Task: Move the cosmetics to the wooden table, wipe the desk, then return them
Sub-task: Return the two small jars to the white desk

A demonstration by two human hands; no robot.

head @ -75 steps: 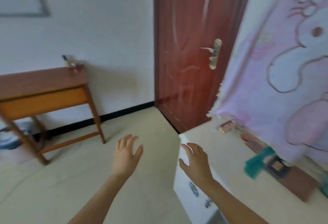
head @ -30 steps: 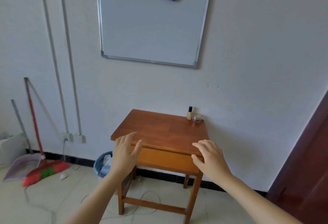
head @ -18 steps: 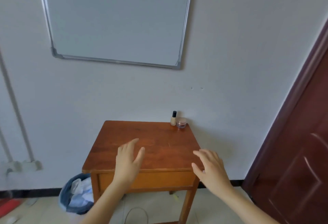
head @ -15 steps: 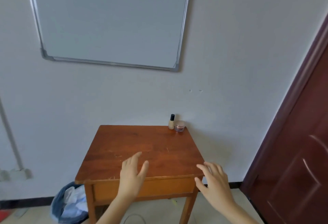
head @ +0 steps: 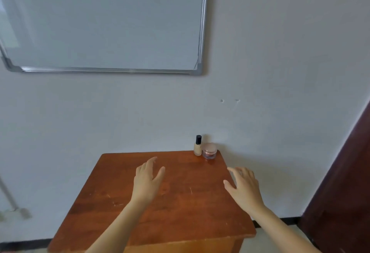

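Observation:
A small beige foundation bottle [head: 197, 146] with a black cap stands at the back right corner of the wooden table [head: 124, 172]. Beside it on the right sits a squat pink cream jar [head: 209, 151], close to the wall. My left hand [head: 147, 180] hovers over the middle of the tabletop with relaxed fingers, holding nothing. Over the table's right edge my right hand [head: 244, 187] is spread, also empty, a short way in front of the jar.
A whiteboard [head: 104, 22] hangs on the white wall above the table. A dark red door [head: 344, 182] stands to the right. A grey pipe base [head: 19, 211] meets the wall at lower left. The white desk is out of view.
I turned from the white desk to the wooden table and came close to it. Both hands now reach out over the tabletop, nearer the bottle and jar.

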